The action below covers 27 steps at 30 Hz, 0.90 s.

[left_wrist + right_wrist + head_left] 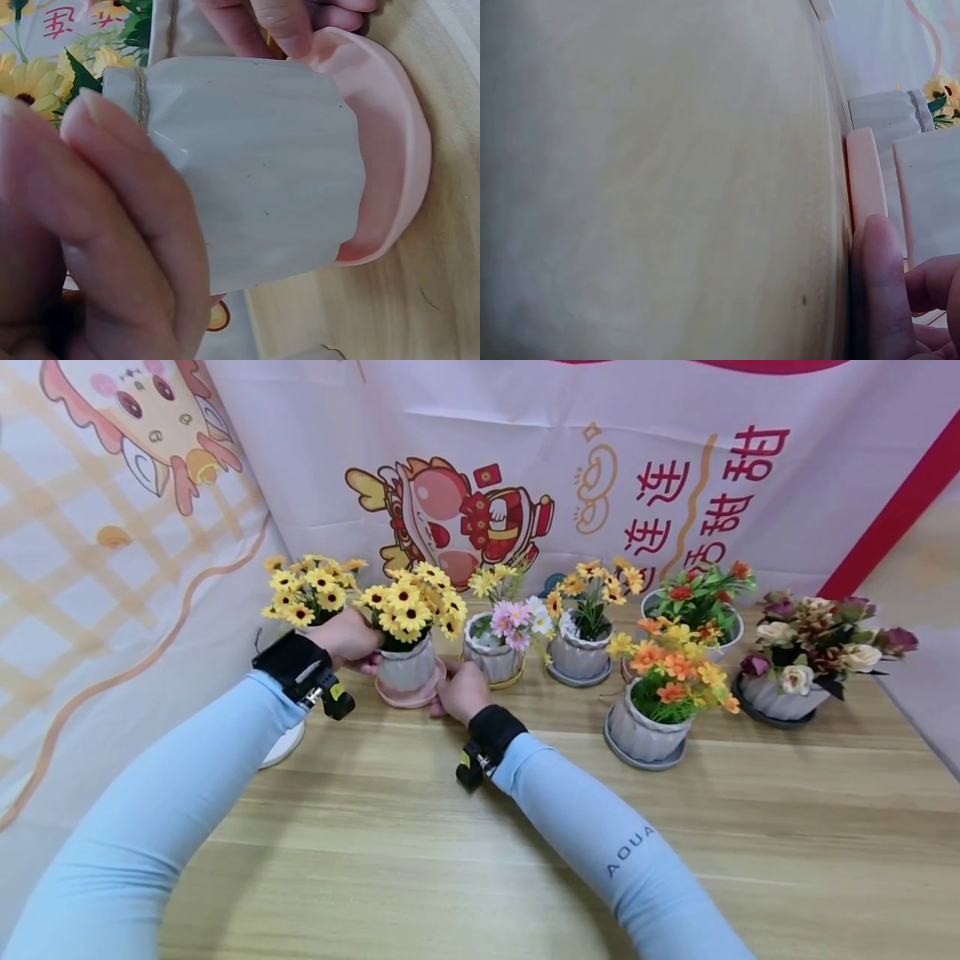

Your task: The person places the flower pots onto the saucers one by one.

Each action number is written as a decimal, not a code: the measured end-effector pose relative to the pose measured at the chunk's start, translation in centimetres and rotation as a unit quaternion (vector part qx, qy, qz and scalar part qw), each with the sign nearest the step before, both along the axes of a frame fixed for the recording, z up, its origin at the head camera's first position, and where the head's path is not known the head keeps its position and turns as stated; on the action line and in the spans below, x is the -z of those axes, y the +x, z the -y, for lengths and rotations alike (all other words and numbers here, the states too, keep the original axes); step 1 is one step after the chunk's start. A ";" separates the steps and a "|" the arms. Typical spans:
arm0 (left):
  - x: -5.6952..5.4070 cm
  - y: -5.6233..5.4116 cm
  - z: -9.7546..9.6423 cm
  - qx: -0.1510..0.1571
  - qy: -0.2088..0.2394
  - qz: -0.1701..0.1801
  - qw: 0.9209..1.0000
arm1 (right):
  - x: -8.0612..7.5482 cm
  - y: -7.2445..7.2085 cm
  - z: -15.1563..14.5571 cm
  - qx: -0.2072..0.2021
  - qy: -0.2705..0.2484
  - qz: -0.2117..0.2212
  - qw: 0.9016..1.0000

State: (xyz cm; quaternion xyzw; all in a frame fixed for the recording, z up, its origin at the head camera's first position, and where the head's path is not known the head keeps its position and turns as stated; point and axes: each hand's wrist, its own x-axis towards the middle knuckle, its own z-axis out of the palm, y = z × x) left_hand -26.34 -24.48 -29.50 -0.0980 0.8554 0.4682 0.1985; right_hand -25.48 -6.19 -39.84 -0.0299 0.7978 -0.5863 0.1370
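Note:
A white flowerpot with yellow daisy-like flowers stands over a pink saucer at the left of the table. My left hand grips the pot on its left side, with fingers along the wall near the twine-wrapped rim. My right hand pinches the saucer's right edge, one finger low against its outside and the thumb above. In the left wrist view the pot's base overlaps the saucer, more of the pink showing on the near side. Part of the left hand is hidden behind the pot.
Another yellow-flowered plant stands behind my left hand, and a white saucer lies beneath that forearm. Rightward stand a pink-flowered pot, an orange-yellow one, a red-flowered pot, a nearer orange one and a rose pot.

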 end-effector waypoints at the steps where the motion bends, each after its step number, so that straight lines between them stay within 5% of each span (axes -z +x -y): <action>1: 0.1 0.0 0.0 0.002 0.002 0.001 1.000 | 0.0 0.0 0.0 0.002 0.001 0.000 1.000; 27: 2.1 -1.2 0.2 -0.028 0.043 0.012 0.999 | 0.5 -1.1 1.1 0.027 -0.010 0.001 1.000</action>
